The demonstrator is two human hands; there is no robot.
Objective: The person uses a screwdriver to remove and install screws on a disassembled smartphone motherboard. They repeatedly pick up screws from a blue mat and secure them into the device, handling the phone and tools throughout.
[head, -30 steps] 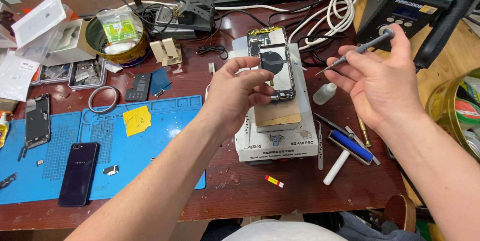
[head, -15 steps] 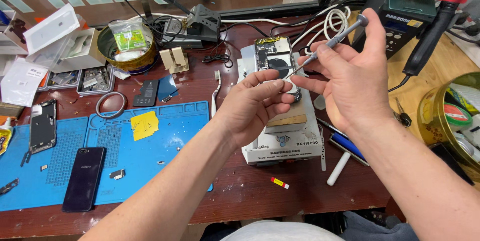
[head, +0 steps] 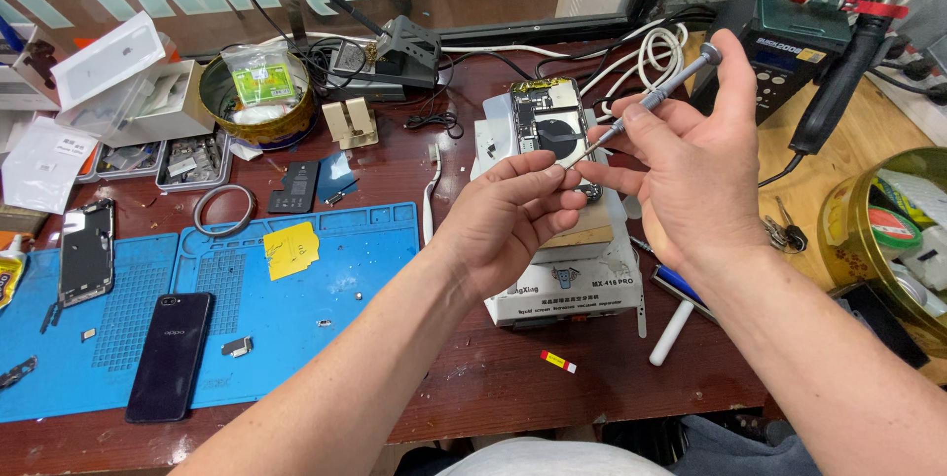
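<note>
While both hands meet above the middle of the desk (head: 414,407), the right hand (head: 681,175) is closed around a slim grey screwdriver (head: 656,99), its shaft slanting down and left from the thumb to a tip at the fingertips of the left hand (head: 513,219). That left hand is pinched shut, thumb against forefinger, at the tip; whether a small part sits in the pinch cannot be told. Directly beneath the hands lies an opened phone (head: 546,121), back cover off, resting on top of a white box-shaped machine (head: 562,284). Just right of the machine, on the desk, lie a white pen-like stick (head: 672,331) and a blue-handled tool (head: 681,289). A small red and yellow piece (head: 558,362) lies in front of the machine. To the left spreads a blue work mat (head: 296,318) carrying a yellow note (head: 290,248), a dark phone (head: 169,356) and a stripped phone frame (head: 86,252). Behind, near the window, stand a round tin (head: 254,101) and a soldering stand (head: 400,54); white cables (head: 656,50) coil at the rear right.
</note>
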